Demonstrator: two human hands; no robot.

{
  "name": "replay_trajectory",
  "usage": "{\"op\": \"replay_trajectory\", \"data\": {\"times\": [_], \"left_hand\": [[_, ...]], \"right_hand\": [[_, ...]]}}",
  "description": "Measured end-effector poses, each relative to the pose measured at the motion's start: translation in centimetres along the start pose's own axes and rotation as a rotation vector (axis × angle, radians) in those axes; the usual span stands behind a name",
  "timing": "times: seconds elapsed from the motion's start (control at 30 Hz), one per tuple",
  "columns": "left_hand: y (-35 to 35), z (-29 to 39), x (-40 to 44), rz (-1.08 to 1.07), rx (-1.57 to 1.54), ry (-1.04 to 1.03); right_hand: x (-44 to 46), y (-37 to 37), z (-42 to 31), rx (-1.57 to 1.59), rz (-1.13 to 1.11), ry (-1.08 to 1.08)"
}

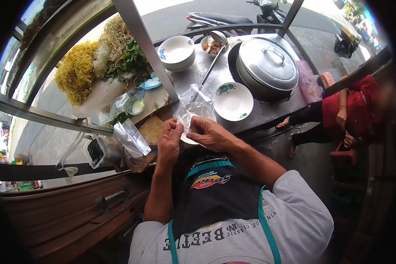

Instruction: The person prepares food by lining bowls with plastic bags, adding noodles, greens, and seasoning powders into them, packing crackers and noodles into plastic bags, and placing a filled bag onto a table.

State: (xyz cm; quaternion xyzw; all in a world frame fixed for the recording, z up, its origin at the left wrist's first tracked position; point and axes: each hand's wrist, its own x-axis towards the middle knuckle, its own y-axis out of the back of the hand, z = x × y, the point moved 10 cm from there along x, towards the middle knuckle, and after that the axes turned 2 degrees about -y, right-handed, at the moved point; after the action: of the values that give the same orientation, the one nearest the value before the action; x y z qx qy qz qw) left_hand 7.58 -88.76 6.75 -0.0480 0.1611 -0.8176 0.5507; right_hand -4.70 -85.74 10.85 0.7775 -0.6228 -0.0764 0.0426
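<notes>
A thin clear plastic bag (188,119) is pinched between the fingers of both my hands. My left hand (171,137) grips its left side, and my right hand (211,133) grips its right side. Directly beneath lies a pale round bowl (210,112), partly covered by the bag and my fingers. Right beside it is a white bowl (233,102) with green leaf decoration. A long-handled ladle (207,70) slants across the metal counter, its cup resting at a small bowl of brown food (212,46).
A large lidded pot (268,66) stands at right, with a pink bag (309,81) next to it. Stacked bowls (177,53) are behind. Yellow noodles (77,72) and leafy greens (134,59) lie left, near a stack of plastic bags (132,137). A person in red (350,110) is at right.
</notes>
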Motion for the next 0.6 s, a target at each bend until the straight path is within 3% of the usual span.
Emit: {"op": "replay_trajectory", "data": {"times": [0.03, 0.17, 0.27, 0.3, 0.4, 0.43, 0.53, 0.6], "left_hand": [[-0.2, 0.6, 0.1, -0.051, 0.031, -0.114], [-1.8, -0.3, -0.3, -0.071, 0.298, -0.029], [-3.5, -2.4, 0.3, -0.067, -0.081, 0.091], [-3.5, -1.2, 0.8, -0.018, -0.048, -0.072], [-3.7, 0.9, 0.4, 0.002, 0.331, -0.202], [-4.9, 2.9, -0.2, -0.008, 0.658, -0.348], [-6.6, 0.4, -0.8, -0.075, 1.130, -0.358], [-4.1, -0.8, 0.7, 0.139, 1.069, -0.228]], "right_hand": [[0.0, 0.5, 0.2, 0.003, -0.013, 0.004], [-0.3, 2.6, 2.0, 0.184, 0.102, -0.076], [-0.7, 3.0, 0.7, 0.034, 0.046, 0.010], [-1.1, 3.0, 1.0, -0.004, -0.011, 0.029], [-2.0, 5.7, 2.6, 0.026, 0.085, 0.001], [-2.5, 7.8, 2.5, -0.030, 0.199, -0.016], [-2.2, 10.4, 4.2, 0.266, 0.308, 0.037], [-2.0, 8.3, 4.3, 0.543, 0.144, -0.022]]}}
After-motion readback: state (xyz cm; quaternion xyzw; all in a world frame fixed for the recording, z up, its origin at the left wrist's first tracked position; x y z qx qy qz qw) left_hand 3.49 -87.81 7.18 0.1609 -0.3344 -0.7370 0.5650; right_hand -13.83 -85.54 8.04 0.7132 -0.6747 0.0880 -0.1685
